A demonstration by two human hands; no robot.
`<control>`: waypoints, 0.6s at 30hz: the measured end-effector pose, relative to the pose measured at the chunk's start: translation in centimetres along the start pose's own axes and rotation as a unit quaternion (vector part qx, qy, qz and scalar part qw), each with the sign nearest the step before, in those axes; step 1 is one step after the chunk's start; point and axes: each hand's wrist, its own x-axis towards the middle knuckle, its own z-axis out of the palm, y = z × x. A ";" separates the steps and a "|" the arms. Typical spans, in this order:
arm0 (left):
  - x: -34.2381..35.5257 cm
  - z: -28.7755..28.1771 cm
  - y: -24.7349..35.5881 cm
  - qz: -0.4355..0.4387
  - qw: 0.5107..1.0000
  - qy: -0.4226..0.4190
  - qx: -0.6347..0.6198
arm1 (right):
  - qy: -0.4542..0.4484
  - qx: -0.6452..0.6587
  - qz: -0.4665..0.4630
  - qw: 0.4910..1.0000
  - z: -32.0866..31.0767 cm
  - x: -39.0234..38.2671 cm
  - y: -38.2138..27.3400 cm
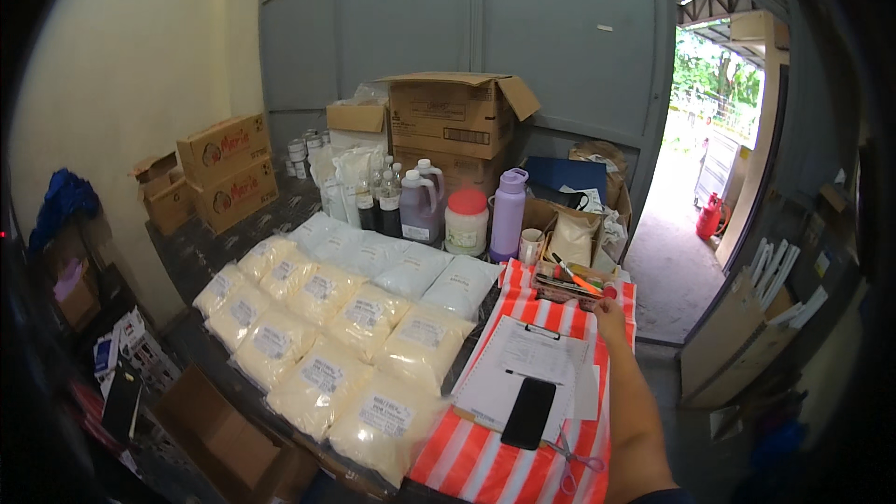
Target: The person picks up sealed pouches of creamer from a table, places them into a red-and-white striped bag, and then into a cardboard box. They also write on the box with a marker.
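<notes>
My right hand reaches to the right end of a clear tray of pens and small tools. Its fingers are curled together beside a small red item at the tray's corner; what they grip is too small to tell. An orange-handled tool lies across the tray. Nearer me, a clipboard holds papers, with a pen and a black phone on top. Pink-handled scissors rest below the phone. My left hand is out of view.
Bags of pale yellow powder and white bags cover the table's left side. Behind stand purple jugs, a red-lidded jar, a lilac bottle, a mug and cartons. A striped cloth lies underneath the clipboard.
</notes>
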 end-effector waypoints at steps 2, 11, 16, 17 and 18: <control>0.4 -0.4 1.1 -0.022 1.000 0.005 0.002 | -0.013 0.015 -0.013 1.000 0.5 2.1 0.3; 2.5 -1.7 3.7 -0.089 0.996 0.017 0.012 | -0.107 -0.188 -0.081 0.973 5.0 8.6 0.2; 2.5 -2.9 4.6 -0.121 0.992 0.022 0.019 | -0.061 -0.331 -0.139 0.931 10.3 14.0 1.4; 2.3 -3.2 4.6 -0.128 0.991 0.025 0.021 | -0.108 -0.380 -0.093 0.914 11.8 14.6 2.0; 2.2 -3.3 4.6 -0.136 0.990 0.028 0.021 | -0.144 -0.420 -0.061 0.894 12.9 15.4 2.6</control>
